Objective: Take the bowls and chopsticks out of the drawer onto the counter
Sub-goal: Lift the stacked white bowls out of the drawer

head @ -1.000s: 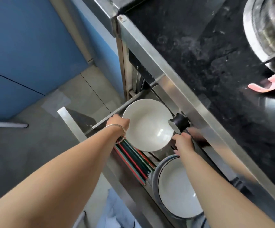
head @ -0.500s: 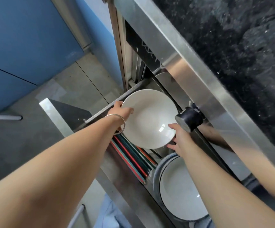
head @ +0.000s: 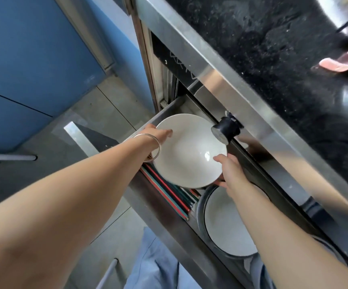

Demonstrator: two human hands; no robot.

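Note:
A white bowl (head: 187, 151) is held over the open steel drawer (head: 181, 230). My left hand (head: 156, 134) grips its left rim, thumb over the edge. My right hand (head: 229, 167) grips its right rim from the other side. Below it in the drawer lie several coloured chopsticks (head: 169, 195), partly hidden by the bowl. A second bowl (head: 225, 224), white inside with a dark rim, sits in the drawer nearer to me, partly under my right forearm. The black counter (head: 273, 59) runs along the upper right.
A black round knob (head: 225, 130) sticks out from the steel counter front just above the bowl's right side. A pink object (head: 344, 61) lies on the counter at the far right. Blue cabinet doors (head: 23, 59) and grey floor are to the left.
The white bowl has come up out of the drawer, held by both hands, and now sits higher, close under the black knob. My right hand shifted from beside the knob onto the bowl's rim.

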